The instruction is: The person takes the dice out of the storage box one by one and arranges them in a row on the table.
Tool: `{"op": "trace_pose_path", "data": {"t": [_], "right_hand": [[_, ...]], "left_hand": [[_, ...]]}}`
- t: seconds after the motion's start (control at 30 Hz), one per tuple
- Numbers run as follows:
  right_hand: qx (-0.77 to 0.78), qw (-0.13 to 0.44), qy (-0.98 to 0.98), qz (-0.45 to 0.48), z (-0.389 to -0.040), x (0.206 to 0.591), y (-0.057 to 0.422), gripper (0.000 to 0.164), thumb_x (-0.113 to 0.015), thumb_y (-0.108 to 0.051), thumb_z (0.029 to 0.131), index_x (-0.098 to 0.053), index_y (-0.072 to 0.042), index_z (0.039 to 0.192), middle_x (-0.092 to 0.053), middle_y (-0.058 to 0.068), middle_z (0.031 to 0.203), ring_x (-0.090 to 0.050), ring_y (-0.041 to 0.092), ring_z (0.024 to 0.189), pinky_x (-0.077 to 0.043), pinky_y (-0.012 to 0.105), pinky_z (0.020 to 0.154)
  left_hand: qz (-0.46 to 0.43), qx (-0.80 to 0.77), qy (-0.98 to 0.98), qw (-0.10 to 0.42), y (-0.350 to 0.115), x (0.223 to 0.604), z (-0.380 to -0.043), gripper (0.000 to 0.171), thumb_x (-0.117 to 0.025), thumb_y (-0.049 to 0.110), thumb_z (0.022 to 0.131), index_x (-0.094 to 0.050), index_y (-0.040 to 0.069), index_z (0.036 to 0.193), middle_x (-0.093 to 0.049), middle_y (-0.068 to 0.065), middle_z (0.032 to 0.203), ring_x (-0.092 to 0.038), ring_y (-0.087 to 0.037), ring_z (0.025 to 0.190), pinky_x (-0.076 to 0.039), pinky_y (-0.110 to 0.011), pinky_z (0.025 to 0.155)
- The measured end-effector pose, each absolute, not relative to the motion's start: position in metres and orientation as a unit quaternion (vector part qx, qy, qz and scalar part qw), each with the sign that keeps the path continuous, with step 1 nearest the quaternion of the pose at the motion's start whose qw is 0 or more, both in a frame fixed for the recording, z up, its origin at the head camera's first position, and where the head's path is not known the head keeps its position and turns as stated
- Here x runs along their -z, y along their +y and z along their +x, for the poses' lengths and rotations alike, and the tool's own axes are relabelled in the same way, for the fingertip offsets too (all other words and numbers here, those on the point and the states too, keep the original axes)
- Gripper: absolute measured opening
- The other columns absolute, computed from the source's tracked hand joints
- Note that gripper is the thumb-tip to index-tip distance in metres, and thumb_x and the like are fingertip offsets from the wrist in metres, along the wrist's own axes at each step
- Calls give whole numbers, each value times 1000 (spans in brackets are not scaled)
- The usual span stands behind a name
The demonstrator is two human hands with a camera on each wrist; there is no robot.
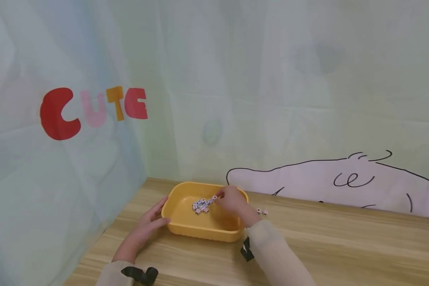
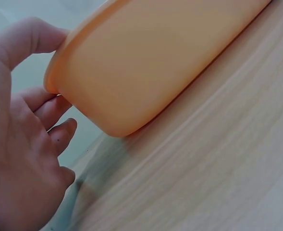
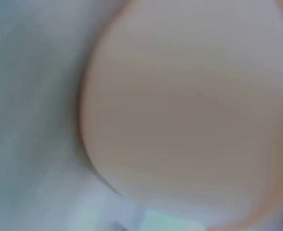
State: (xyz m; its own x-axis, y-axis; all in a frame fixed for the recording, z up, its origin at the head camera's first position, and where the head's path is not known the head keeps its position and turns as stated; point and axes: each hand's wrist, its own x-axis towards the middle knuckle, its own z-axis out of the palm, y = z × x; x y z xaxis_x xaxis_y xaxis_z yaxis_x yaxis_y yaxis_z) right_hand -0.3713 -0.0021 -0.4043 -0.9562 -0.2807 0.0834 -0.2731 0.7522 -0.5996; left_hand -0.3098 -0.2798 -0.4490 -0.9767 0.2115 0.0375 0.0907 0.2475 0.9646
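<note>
A yellow plastic basin stands on the wooden table. At its left end my left hand grips the rim. The left wrist view shows that hand's thumb on the rim of the basin and fingers under it. Several small white dice lie heaped on the basin floor. My right hand reaches over the right side into the basin and pinches a die at its fingertips, just above the heap. The blurred right wrist view is filled by the basin wall.
Two more dice lie on the table right of the basin, beside the right forearm. Behind the table hangs a pale cloth backdrop with coloured letters on the left and a line-drawn figure on the right.
</note>
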Motion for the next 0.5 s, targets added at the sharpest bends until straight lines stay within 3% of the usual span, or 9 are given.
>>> {"op": "trace_pose_path", "data": {"t": [0.2, 0.5], "right_hand": [[340, -32, 928, -146, -367, 379, 28, 18, -68, -19, 87, -71, -3, 95, -65, 5, 86, -57, 16, 78, -51, 29, 67], [354, -35, 924, -142, -365, 368, 88, 20, -65, -20, 91, -70, -4, 101, -67, 5, 91, -58, 17, 82, -54, 31, 74]], "left_hand": [[89, -609, 787, 51, -279, 449, -310, 75, -60, 13, 90, -20, 8, 154, -21, -17, 158, -26, -34, 143, -21, -50, 115], [96, -596, 796, 46, -280, 451, -310, 75, -59, 13, 91, -19, 7, 154, -21, -19, 158, -26, -36, 143, -23, -50, 114]]}}
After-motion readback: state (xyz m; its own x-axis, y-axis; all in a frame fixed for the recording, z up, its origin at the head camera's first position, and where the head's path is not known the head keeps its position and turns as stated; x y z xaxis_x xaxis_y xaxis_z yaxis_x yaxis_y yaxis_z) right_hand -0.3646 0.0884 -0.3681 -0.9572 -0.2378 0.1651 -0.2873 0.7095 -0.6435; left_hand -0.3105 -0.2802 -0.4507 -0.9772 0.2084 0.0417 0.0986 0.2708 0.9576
